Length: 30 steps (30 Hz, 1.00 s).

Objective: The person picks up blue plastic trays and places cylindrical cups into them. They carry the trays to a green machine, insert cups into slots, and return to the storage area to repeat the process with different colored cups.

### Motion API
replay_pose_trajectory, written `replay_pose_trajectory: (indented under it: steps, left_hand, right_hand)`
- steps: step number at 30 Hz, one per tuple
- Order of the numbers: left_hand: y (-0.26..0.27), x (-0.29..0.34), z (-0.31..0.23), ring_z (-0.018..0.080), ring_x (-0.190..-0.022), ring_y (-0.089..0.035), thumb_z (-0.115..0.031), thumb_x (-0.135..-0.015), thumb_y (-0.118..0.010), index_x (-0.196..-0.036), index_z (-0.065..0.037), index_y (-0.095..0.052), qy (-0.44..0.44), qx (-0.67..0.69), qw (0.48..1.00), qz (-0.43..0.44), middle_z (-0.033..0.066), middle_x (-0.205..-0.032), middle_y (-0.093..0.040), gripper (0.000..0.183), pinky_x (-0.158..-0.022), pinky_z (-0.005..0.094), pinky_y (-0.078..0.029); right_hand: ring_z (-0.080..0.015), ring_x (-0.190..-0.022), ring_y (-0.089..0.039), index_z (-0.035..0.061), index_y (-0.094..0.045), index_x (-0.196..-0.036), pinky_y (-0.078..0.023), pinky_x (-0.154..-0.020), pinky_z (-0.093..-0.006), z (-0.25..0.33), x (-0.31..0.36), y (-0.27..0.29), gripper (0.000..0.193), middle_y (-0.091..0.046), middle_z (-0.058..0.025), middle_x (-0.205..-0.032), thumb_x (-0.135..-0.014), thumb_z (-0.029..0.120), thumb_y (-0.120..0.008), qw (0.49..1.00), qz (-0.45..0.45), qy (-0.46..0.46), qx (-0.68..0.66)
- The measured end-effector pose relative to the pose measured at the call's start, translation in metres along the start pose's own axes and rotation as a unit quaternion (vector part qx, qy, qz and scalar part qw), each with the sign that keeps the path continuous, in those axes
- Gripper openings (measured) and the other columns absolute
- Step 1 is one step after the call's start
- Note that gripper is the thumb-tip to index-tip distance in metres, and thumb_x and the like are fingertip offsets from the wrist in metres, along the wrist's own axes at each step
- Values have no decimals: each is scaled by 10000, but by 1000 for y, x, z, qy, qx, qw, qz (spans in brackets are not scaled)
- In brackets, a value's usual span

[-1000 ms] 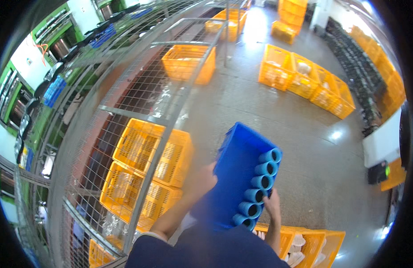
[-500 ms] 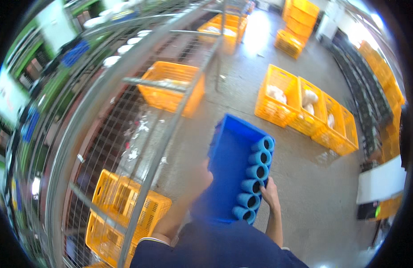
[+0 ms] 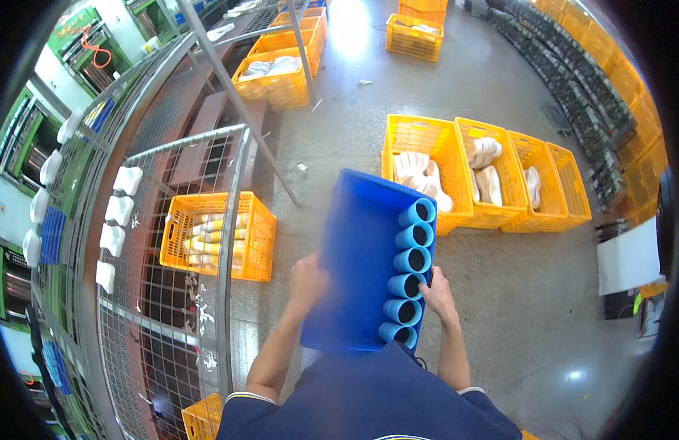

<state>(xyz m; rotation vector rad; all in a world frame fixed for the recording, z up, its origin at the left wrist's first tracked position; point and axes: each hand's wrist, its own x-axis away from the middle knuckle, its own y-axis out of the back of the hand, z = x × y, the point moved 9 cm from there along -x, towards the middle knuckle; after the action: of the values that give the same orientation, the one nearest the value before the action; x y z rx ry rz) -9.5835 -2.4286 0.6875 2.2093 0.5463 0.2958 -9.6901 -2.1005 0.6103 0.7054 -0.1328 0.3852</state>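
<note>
Left hand grips my blue tray's left edge; right hand clasps its right side beside 6 blue tubes, apparently stacked, above the concrete floor.

A worker seen from above wears a dark navy short-sleeved polo shirt, its fabric plain and unpatterned across the shoulders. A thin white-and-yellow stripe trims the cuff of each short sleeve, showing on both the left and the right sleeve. The forearms are bare below the sleeves, and both hands, the left hand and the right hand, are uncovered, with no gloves, watch or rings visible.
</note>
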Motion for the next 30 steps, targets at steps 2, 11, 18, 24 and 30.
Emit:
replay_pose_trajectory:
  steps: [2,11,18,24,30]
  left_hand:
    - [21,-61,-7,438,-885,-675,-96,-755,-544,-1200,-38,-658,-17,46,998,-46,250,-987,-701,463,-817,487,-545]
    - [34,-327,67,476,-846,-642,-157,-796,-599,-963,-25,-651,123,26,987,-96,268,-870,-675,219,-773,562,-495]
    - [89,-575,71,483,-905,-642,-103,-814,-571,-1154,-87,-669,103,42,988,-106,265,-948,-688,354,-807,558,-503]
    - [127,-746,125,454,-944,-653,-88,-808,-548,-1233,-119,-662,162,35,979,-119,240,-1008,-695,441,-843,541,-506]
    - [205,-870,206,429,-970,-660,-27,-771,-545,-1247,-82,-655,229,34,950,-207,216,-1101,-689,492,-868,508,-518]
  right_hand:
    - [-449,-1099,-607,-39,-512,-1176,-481,-950,-478,40,-74,5,378,-629,-308,-1119,-841,89,-630,999,41,-2,-4]
    - [-436,-1152,-592,-35,-489,-1257,-456,-1008,-457,168,-390,-45,474,-620,-295,-1183,-837,109,-655,989,96,69,85]
    - [-481,-1064,-592,-34,-499,-1181,-478,-913,-484,283,-593,-60,401,-628,-299,-1077,-831,80,-658,991,53,111,61]
    - [-370,-1074,-643,-40,-499,-1252,-493,-934,-444,357,-759,-124,453,-646,-247,-1130,-851,89,-667,993,80,77,48]
    - [-334,-931,-674,-36,-515,-1227,-521,-827,-425,488,-959,-233,473,-673,-218,-999,-839,158,-701,972,172,146,68]
